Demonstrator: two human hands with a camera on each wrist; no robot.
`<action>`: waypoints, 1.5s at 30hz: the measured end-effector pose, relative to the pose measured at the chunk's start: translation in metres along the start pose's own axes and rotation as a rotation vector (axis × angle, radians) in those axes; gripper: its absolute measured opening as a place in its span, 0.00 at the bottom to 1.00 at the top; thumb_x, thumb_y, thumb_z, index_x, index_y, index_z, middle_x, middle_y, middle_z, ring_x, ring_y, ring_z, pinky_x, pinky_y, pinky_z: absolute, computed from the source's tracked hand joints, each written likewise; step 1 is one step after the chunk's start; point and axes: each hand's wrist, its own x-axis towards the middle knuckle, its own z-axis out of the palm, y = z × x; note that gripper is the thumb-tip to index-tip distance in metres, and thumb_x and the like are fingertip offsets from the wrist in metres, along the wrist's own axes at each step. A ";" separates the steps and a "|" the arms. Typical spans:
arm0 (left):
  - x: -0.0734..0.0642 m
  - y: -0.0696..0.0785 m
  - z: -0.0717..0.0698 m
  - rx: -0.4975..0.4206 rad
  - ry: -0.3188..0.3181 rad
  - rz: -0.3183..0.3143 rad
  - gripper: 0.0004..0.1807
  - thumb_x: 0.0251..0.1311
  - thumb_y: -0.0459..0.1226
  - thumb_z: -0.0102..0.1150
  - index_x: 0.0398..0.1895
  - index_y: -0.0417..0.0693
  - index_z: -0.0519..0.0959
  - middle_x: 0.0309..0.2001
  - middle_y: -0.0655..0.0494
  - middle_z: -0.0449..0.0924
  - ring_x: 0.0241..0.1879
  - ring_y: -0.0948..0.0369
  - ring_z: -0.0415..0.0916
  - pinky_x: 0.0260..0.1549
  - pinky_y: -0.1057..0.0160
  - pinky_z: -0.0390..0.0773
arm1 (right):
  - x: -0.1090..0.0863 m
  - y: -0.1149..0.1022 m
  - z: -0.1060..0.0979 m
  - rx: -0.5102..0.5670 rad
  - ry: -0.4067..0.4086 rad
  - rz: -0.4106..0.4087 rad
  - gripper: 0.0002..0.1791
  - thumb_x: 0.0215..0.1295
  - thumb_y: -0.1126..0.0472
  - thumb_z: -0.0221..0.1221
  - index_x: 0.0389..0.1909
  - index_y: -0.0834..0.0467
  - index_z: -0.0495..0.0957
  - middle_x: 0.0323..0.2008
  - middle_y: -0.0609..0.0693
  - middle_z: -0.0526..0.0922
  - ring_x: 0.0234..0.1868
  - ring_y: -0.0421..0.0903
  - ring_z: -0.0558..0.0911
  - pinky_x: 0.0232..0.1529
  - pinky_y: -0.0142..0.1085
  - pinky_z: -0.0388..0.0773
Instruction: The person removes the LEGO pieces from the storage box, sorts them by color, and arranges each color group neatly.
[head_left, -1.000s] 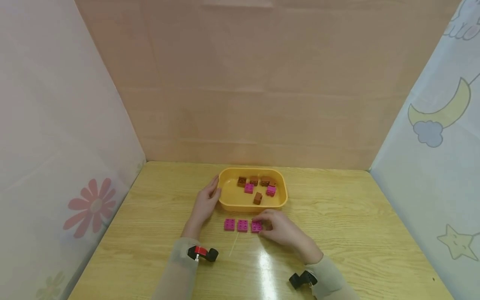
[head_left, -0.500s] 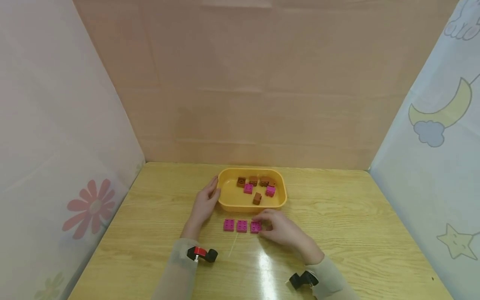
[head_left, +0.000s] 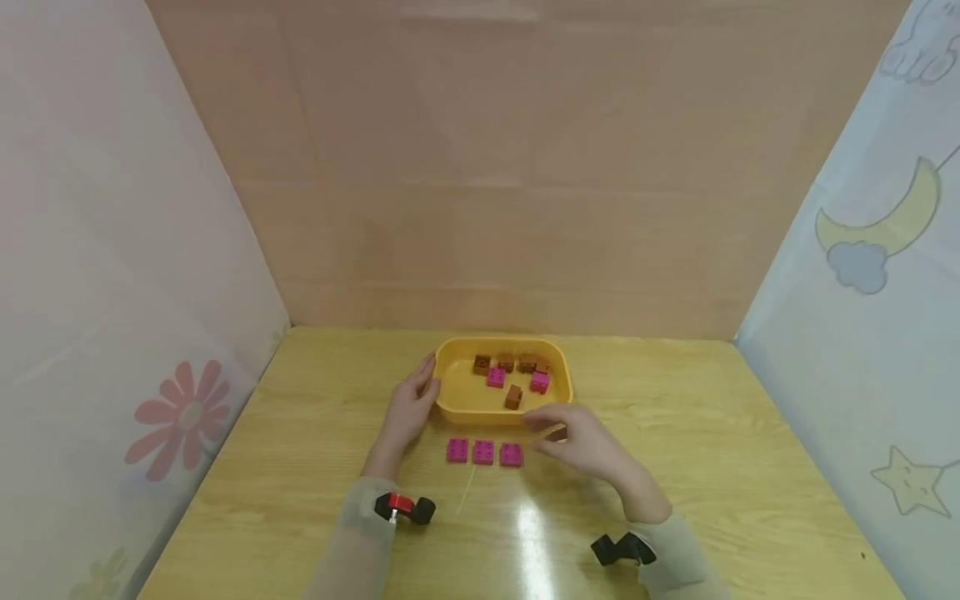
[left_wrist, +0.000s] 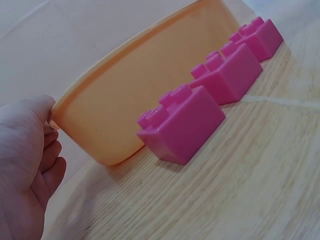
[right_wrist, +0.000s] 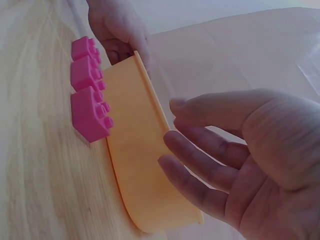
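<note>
At the left end of a yellow plastic tray (head_left: 465, 415), my left hand (head_left: 408, 410) grips the rim; in the left wrist view the thumb lies at the edge with the fingers bent below it. Three magenta toy building bricks stand in a row before the tray, studs up: a left brick (head_left: 457, 451), a middle brick (head_left: 483, 452) and a right brick (head_left: 512, 455). My right hand (head_left: 581, 440) hovers just right of the row, near the tray's front wall. Its fingers are loosely bent, with a gap to the thumb and nothing held, as the right wrist view shows.
Inside the tray lie several brown bricks (head_left: 513, 397) and two magenta bricks, one (head_left: 496, 377) near the middle, one (head_left: 539, 382) to the right. The wooden table (head_left: 337, 375) meets a beige cloth wall behind and patterned cloth walls on both sides.
My right hand has let go of the right magenta brick and drawn away to the right and up toward the tray. The left hand and the tray keep their place.
</note>
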 end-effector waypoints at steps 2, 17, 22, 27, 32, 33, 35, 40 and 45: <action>0.002 0.001 0.000 -0.006 0.001 0.011 0.28 0.83 0.36 0.53 0.80 0.37 0.64 0.82 0.47 0.61 0.81 0.52 0.57 0.81 0.52 0.56 | 0.001 0.000 -0.004 0.013 0.019 0.006 0.21 0.68 0.73 0.68 0.61 0.66 0.83 0.55 0.63 0.87 0.52 0.64 0.87 0.50 0.47 0.90; 0.000 -0.004 0.001 0.005 0.020 0.035 0.27 0.82 0.35 0.54 0.79 0.37 0.66 0.81 0.45 0.62 0.80 0.48 0.59 0.80 0.48 0.57 | 0.013 0.012 -0.013 0.043 0.098 0.046 0.19 0.72 0.66 0.69 0.62 0.60 0.85 0.59 0.62 0.86 0.55 0.56 0.87 0.54 0.45 0.89; 0.001 -0.004 0.002 0.013 0.022 0.036 0.27 0.82 0.35 0.54 0.79 0.37 0.66 0.81 0.43 0.62 0.80 0.47 0.59 0.80 0.48 0.58 | 0.024 0.017 -0.018 0.085 0.117 0.099 0.20 0.73 0.65 0.68 0.64 0.61 0.84 0.61 0.63 0.85 0.58 0.60 0.86 0.56 0.47 0.88; 0.002 -0.002 0.004 0.010 0.018 0.032 0.27 0.82 0.34 0.53 0.79 0.36 0.65 0.81 0.43 0.62 0.80 0.47 0.59 0.80 0.47 0.58 | 0.028 0.018 -0.022 0.104 0.129 0.148 0.21 0.73 0.64 0.69 0.64 0.58 0.84 0.62 0.60 0.85 0.59 0.62 0.86 0.55 0.41 0.88; 0.004 -0.003 0.004 0.004 0.019 0.030 0.27 0.82 0.34 0.54 0.79 0.36 0.66 0.81 0.44 0.62 0.80 0.48 0.59 0.80 0.48 0.58 | 0.030 0.020 -0.022 0.086 0.126 0.141 0.21 0.73 0.64 0.68 0.65 0.60 0.83 0.61 0.61 0.85 0.59 0.61 0.85 0.56 0.42 0.88; 0.004 -0.004 0.005 0.002 0.019 0.029 0.27 0.82 0.34 0.54 0.79 0.37 0.66 0.81 0.45 0.62 0.80 0.48 0.59 0.80 0.48 0.58 | 0.031 0.021 -0.022 0.082 0.128 0.143 0.21 0.73 0.64 0.68 0.65 0.59 0.83 0.61 0.61 0.85 0.59 0.61 0.85 0.56 0.43 0.88; 0.004 -0.003 0.004 -0.003 0.019 0.030 0.27 0.82 0.34 0.54 0.79 0.37 0.66 0.81 0.44 0.62 0.80 0.48 0.58 0.80 0.48 0.58 | 0.033 0.022 -0.022 0.076 0.132 0.138 0.20 0.74 0.64 0.68 0.64 0.58 0.84 0.61 0.62 0.85 0.59 0.61 0.85 0.57 0.44 0.88; 0.006 -0.004 0.003 -0.010 0.021 0.039 0.27 0.82 0.34 0.54 0.79 0.37 0.65 0.81 0.42 0.61 0.81 0.47 0.58 0.80 0.47 0.57 | 0.042 0.022 -0.024 0.059 0.140 0.147 0.20 0.73 0.62 0.68 0.64 0.56 0.84 0.60 0.61 0.86 0.59 0.59 0.85 0.58 0.48 0.87; 0.008 -0.008 0.002 -0.001 0.022 0.040 0.28 0.82 0.34 0.54 0.79 0.37 0.65 0.81 0.41 0.61 0.81 0.48 0.57 0.80 0.47 0.57 | 0.053 0.021 -0.021 0.054 0.142 0.161 0.20 0.73 0.65 0.68 0.63 0.59 0.85 0.59 0.62 0.86 0.57 0.56 0.86 0.59 0.50 0.87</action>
